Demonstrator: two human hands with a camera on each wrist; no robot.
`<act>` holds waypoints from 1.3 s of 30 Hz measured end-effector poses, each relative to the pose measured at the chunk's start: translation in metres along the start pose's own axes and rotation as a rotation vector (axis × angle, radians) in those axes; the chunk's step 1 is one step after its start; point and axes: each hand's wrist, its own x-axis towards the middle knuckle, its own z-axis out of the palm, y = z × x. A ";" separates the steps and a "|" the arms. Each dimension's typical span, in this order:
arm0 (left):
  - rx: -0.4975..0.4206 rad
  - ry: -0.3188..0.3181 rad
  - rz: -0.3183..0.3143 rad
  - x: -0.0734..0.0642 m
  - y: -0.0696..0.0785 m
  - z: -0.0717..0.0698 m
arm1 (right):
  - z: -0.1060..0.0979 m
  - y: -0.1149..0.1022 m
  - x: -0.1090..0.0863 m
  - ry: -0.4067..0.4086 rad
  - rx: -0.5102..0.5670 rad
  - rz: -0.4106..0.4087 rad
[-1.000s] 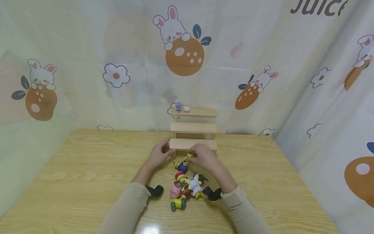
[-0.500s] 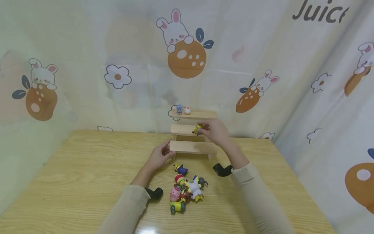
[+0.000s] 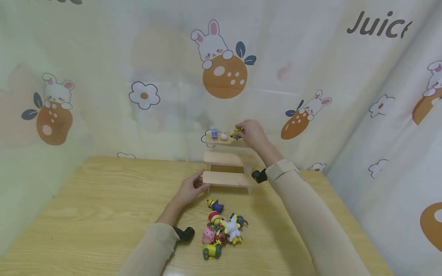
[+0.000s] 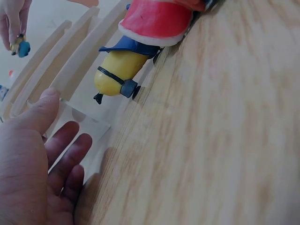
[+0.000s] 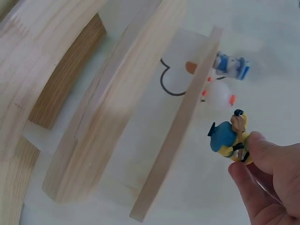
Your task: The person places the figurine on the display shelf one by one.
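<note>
My right hand point(image 3: 254, 135) pinches a small yellow Minion figurine point(image 5: 224, 138) between thumb and fingertips, at the top tier of a three-tier wooden display shelf point(image 3: 228, 178). In the right wrist view the toy's blue clothing shows, and it is just beyond the top board's edge. To its left on that tier stand a blue figurine point(image 3: 214, 134) and a white chick figurine point(image 3: 224, 136). My left hand point(image 3: 189, 191) holds the left end of the lowest tier, thumb at the front corner, fingers curled by the clear side support point(image 4: 82, 123).
A Minion figurine in blue point(image 3: 216, 206) lies before the shelf. Nearer me is a pile of several figurines, with a pink pig point(image 3: 208, 235), a white figure point(image 3: 232, 229) and a green-yellow one point(image 3: 211, 251). A printed curtain point(image 3: 165, 126) hangs behind the table point(image 3: 103, 214).
My right hand has lifted the Minion figurine from the table near the pile, past the middle tier, up to the top tier. My left hand has stayed at the shelf's end.
</note>
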 end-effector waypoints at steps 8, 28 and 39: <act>-0.032 -0.007 -0.002 -0.004 0.004 0.002 | 0.010 0.003 0.008 0.002 -0.044 0.029; -0.024 0.003 0.005 -0.003 0.004 0.000 | 0.018 0.009 0.012 -0.007 0.004 0.000; -0.015 0.003 0.006 -0.002 0.003 -0.001 | 0.016 0.006 0.012 -0.039 0.017 0.014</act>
